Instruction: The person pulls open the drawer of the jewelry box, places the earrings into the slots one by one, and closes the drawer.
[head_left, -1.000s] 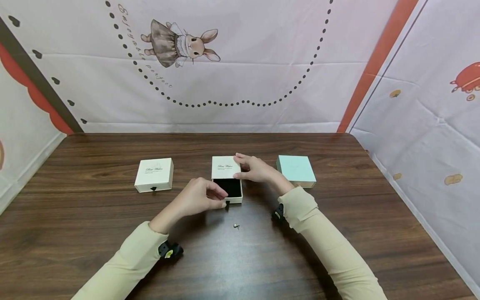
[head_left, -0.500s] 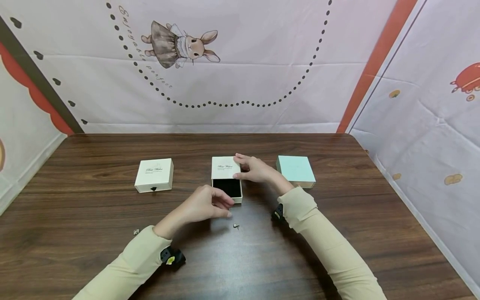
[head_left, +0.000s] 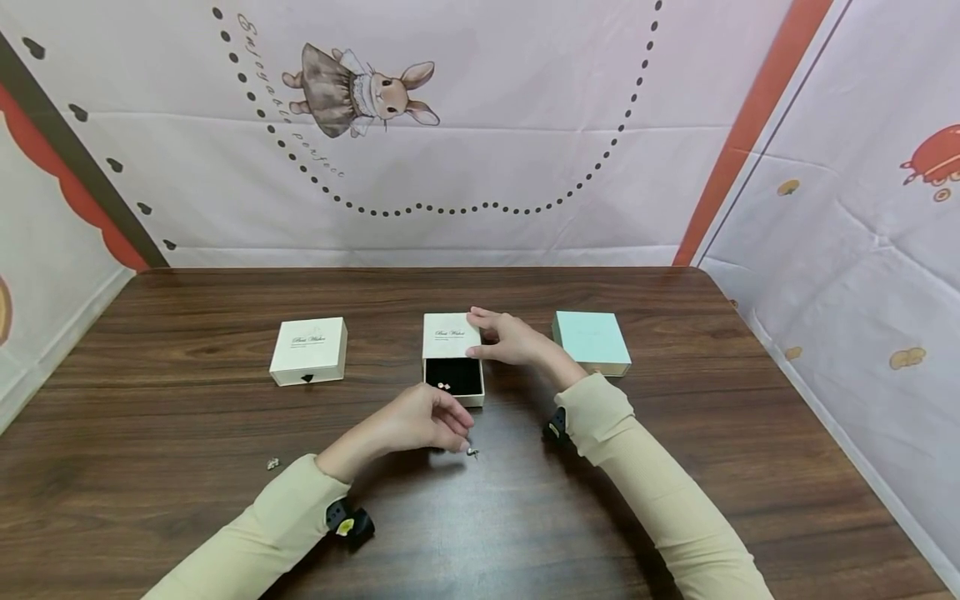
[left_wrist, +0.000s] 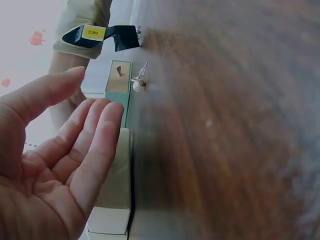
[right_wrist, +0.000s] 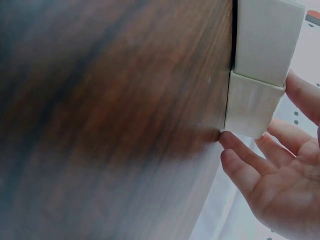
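Note:
A drawer-style white jewelry box (head_left: 452, 335) stands mid-table, its drawer (head_left: 468, 401) pulled out toward me. Two tiny shiny pieces, apparently stud earrings (head_left: 442, 386), lie on the black lining. My right hand (head_left: 513, 337) holds the box's sleeve at its right side, thumb at the near edge and fingers at the far end. Below the drawer, my left hand (head_left: 431, 421) reaches beside a pearl earring (left_wrist: 139, 85) on the table. In the left wrist view, thumb and fingers are apart with nothing between them.
Another white box (head_left: 307, 350), closed, stands at left, and a mint-green box (head_left: 592, 340) at right. A small sparkly piece (head_left: 272, 463) lies near my left sleeve. A patterned cloth (head_left: 480, 167) hangs behind the wooden table (head_left: 187, 375).
My left hand has moved from the drawer's front down and right to the pearl earring. The studs in the drawer and the sparkly piece have come into view. My right hand stays put.

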